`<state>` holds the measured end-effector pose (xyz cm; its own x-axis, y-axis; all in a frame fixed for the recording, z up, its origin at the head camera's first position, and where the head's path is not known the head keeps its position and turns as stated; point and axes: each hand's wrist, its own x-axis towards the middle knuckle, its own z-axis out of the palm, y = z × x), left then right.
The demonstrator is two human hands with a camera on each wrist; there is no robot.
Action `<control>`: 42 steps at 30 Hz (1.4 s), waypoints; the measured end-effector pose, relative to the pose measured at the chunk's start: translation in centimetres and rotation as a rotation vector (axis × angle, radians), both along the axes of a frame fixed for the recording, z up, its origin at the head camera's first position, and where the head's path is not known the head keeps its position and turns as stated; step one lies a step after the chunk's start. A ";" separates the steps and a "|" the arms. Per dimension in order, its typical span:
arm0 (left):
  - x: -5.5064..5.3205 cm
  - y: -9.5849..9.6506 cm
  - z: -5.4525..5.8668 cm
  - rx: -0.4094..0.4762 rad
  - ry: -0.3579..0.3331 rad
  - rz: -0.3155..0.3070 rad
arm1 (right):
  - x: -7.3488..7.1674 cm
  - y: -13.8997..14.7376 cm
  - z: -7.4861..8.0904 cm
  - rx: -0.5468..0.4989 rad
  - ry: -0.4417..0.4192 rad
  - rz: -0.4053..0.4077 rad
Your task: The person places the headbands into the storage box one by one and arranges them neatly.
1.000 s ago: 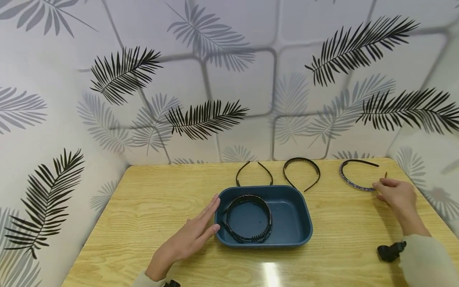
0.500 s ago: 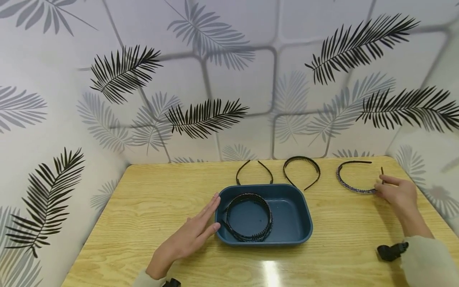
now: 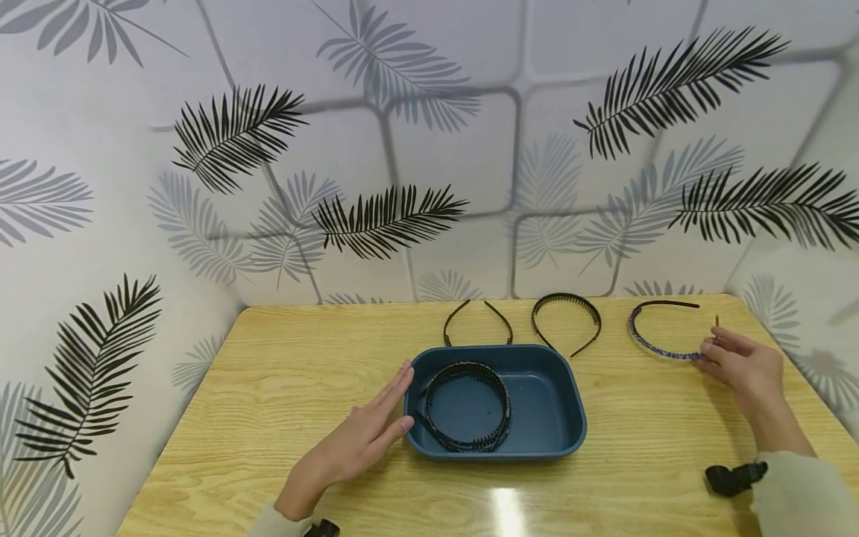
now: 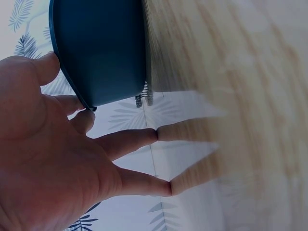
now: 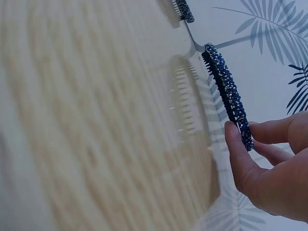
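Observation:
At the right of the head view my right hand (image 3: 746, 367) pinches a headband (image 3: 661, 352) by its near side, thumb against fingers. The right wrist view shows this headband (image 5: 230, 89) covered in blue and silver glitter, with teeth inside, held off the tabletop over its reflection. My left hand (image 3: 359, 440) lies against the left end of a dark blue plastic basin (image 3: 553, 406), fingers extended. In the left wrist view its thumb and some fingers touch the rim and two fingertips rest on the table. Several black toothed headbands (image 3: 505, 388) lie stacked in the basin's left half.
Behind the basin, a thin black headband (image 3: 499, 313) lies with its ends toward the wall. Right of it is a black toothed headband (image 3: 567, 297). The wooden table (image 3: 268, 373) runs back to a leaf-patterned wall (image 3: 470, 171), with another wall along the left.
My right hand has drawn the glitter headband slightly toward me and up from the table, keeping its pinch. The left hand and the basin have stayed in place.

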<state>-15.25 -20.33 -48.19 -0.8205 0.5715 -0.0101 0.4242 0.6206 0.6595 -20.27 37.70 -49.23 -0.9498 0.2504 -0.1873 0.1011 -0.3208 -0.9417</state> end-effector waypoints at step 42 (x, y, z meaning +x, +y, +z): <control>0.0 0.2 0.3 0.010 -0.008 -0.006 | 0.6 -8.2 6.1 0.110 0.332 0.081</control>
